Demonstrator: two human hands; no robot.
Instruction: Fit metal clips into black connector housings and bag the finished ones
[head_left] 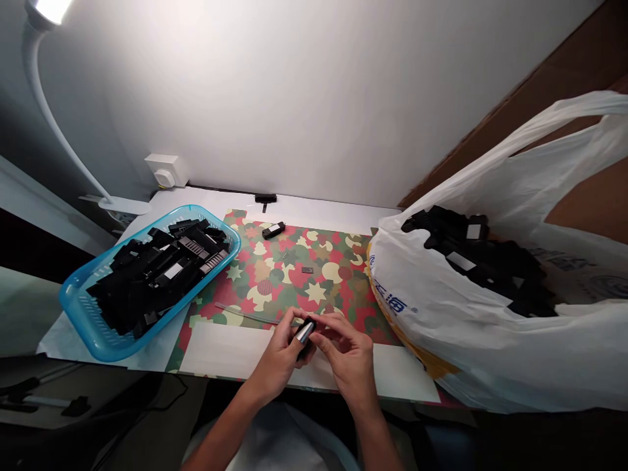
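Nearest to the camera, over the near edge of the patterned mat (pixel 275 294), are the two hands of the person. The left hand (pixel 279 366) has its grip closed around a black and silver piece (pixel 305 332). The right hand (pixel 350 366) has thumb and fingers bent close at this piece; I cannot tell if its grip also pinches it.

Along the near side of the mat lies a white strip (pixel 220 347), with a thin clear rod (pixel 245 315) just beyond it. On the middle of the mat is a small dark plate (pixel 307 269), and near its far edge a labelled black device (pixel 273 229). Left of the mat, on the desk (pixel 333 215), stands a blue basket (pixel 110 343) of black parts (pixel 161 268); right of it, a white plastic bag (pixel 490 353) holds more.
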